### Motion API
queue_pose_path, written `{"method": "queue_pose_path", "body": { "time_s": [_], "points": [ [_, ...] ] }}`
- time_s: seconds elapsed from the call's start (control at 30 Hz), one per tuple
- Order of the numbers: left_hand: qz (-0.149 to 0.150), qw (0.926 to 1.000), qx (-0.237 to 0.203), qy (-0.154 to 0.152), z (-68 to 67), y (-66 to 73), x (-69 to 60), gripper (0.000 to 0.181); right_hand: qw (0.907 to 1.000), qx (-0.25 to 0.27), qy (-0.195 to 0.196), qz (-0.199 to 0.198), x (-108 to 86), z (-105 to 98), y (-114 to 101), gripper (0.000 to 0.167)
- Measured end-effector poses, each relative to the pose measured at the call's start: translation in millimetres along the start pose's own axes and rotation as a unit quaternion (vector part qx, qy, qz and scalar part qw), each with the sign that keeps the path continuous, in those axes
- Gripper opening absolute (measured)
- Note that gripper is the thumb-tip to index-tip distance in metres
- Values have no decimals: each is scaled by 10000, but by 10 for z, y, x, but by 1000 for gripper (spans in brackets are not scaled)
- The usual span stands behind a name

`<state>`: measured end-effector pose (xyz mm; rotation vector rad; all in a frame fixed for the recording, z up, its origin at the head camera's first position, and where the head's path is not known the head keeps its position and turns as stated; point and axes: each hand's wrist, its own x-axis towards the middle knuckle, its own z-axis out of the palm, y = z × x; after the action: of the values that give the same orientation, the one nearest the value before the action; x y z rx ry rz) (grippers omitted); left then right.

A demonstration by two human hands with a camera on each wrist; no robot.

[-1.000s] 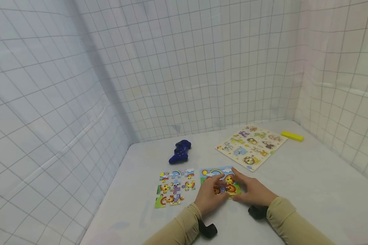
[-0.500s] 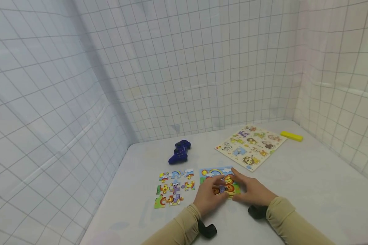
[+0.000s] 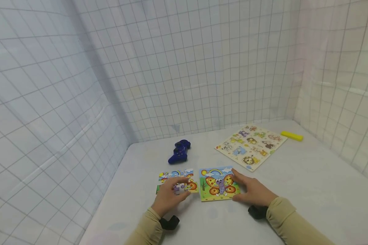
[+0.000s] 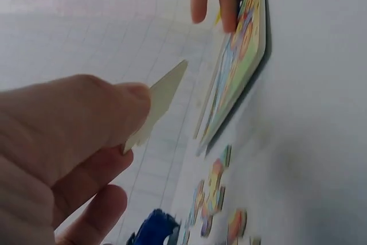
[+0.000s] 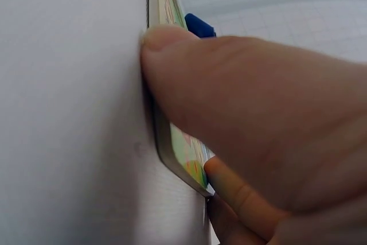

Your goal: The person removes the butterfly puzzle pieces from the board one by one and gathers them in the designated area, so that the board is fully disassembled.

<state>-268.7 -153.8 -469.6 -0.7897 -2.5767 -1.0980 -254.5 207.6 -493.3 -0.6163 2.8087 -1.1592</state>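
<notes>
My left hand (image 3: 168,197) pinches a jigsaw piece (image 3: 192,186) between thumb and fingers, above the loose pieces. The left wrist view shows this piece (image 4: 163,97) tilted, its pale plain back toward the camera. Under and behind the hand lie several loose jigsaw pieces (image 3: 175,173), partly hidden. To their right rests a butterfly puzzle board (image 3: 213,192) in its tray, flat on the table. My right hand (image 3: 256,192) grips that board at its right side, the thumb (image 5: 172,55) along the near edge and fingers at the far corner.
A blue game controller (image 3: 180,151) lies behind the loose pieces. At the back right is a wooden animal puzzle board (image 3: 248,146), with a yellow bar (image 3: 292,136) beside it. Gridded white curtains (image 3: 184,75) stand behind and along both sides of the white table (image 3: 135,190).
The left hand has moved left from over the butterfly board to the loose pieces, carrying a jigsaw piece. The butterfly picture is now uncovered. My right hand has stayed in place.
</notes>
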Motion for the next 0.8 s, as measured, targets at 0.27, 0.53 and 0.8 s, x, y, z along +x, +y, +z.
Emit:
{"method": "queue_pose_path", "body": {
  "time_s": [0.27,0.53,0.8],
  "points": [
    [657,9923,760,-730,-145,-171,-130,21,10000,-87,27,1,-17,7,-13,108],
    [883,9865,888,-1057,-138,-193,-131,20,10000,-85,-18,12,-5,6,2,107],
    [782,9869,846,-1132,-132,-202,-153,20,9999,-90,-6,-53,-7,23,15,107]
  ]
}}
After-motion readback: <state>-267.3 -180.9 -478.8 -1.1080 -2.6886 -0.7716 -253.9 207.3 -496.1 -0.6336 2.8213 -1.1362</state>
